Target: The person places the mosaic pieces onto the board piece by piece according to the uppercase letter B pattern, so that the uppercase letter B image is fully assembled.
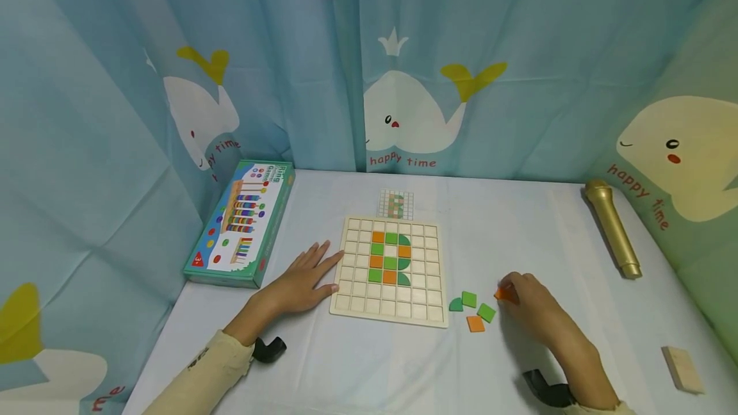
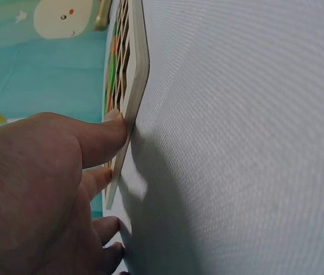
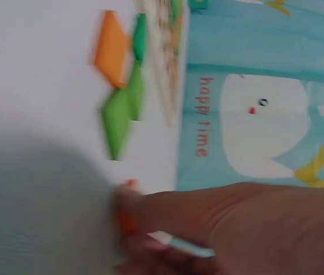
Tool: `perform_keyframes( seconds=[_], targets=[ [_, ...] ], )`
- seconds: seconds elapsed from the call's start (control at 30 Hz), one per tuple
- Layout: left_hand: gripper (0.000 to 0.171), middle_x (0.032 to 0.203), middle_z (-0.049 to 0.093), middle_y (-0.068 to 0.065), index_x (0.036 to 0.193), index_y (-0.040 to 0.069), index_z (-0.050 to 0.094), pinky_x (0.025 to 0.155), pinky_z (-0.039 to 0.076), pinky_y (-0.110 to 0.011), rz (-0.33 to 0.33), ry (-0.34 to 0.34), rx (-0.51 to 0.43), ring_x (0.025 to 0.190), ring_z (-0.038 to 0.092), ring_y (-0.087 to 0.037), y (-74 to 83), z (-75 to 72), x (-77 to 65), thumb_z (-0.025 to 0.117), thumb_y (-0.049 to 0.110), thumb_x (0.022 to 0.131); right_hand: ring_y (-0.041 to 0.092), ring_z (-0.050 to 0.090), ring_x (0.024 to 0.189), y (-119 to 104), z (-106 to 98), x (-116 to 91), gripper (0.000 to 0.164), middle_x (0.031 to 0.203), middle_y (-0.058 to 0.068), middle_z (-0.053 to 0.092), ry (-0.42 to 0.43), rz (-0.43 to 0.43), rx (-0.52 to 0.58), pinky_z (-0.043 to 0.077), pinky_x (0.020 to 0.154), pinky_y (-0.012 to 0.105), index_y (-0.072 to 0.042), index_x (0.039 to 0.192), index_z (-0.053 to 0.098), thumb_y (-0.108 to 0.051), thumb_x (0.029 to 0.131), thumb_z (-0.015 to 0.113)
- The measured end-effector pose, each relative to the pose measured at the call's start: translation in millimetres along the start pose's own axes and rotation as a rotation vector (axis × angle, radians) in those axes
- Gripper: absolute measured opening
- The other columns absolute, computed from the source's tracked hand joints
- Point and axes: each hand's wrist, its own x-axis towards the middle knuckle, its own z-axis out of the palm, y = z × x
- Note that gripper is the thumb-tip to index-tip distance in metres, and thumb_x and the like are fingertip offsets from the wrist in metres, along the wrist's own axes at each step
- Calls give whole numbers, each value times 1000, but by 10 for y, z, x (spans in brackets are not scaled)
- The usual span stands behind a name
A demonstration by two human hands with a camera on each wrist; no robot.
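A pale wooden grid board (image 1: 357, 305) lies on the table, with orange, green and dark green tiles set in some of its squares. At its left edge rests my left hand (image 1: 302, 279), fingers spread. The left wrist view has the thumb (image 2: 102, 140) against the board's side (image 2: 140, 63). To the right of the board, my right hand (image 1: 533, 306) pinches an orange tile (image 1: 505, 294), partly hidden by the fingers. Beside it lie two green square tiles (image 1: 486, 312), an orange square tile (image 1: 475, 324) and a dark green rounded tile (image 1: 456, 305). The right wrist view is blurred.
A small pattern card (image 1: 396, 204) lies just behind the board. A boxed game (image 1: 242, 223) sits at the left, a gold microphone (image 1: 612, 229) at the far right. Nearer on the right is a small wooden block (image 1: 683, 369). Whale-print curtains (image 1: 323, 82) surround the table.
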Motion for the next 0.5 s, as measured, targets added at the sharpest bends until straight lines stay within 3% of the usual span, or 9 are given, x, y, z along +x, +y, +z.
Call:
perform_keyframes(
  seconds=[0.1, 0.2, 0.5],
  targets=[
    [69, 177, 10, -17, 169, 22, 28, 130, 11, -63, 2, 2, 0, 163, 6, -43, 4, 2, 2, 56, 40, 109, 33, 62, 99, -3, 70, 36, 26, 108, 21, 61, 72, -59, 36, 56, 85, 51, 8, 117, 63, 4, 93, 73],
    [69, 177, 11, -18, 169, 21, 29, 129, 12, -63, 7, 6, -1, 163, 6, -43, 5, 1, 3, 56, 40, 109, 33, 61, 100, -4, 118, 72, 25, 109, 22, 60, 106, -64, 59, 56, 85, 51, 9, 117, 63, 4, 94, 71],
    [68, 177, 11, -18, 169, 21, 29, 130, 12, -63, 1, 2, 4, 163, 6, -43, -3, 6, 7, 56, 40, 109, 35, 60, 102, -103, 177, 219, 24, 113, 24, 58, 103, -50, 79, 56, 90, 54, 9, 119, 61, 3, 97, 69]
  ],
)
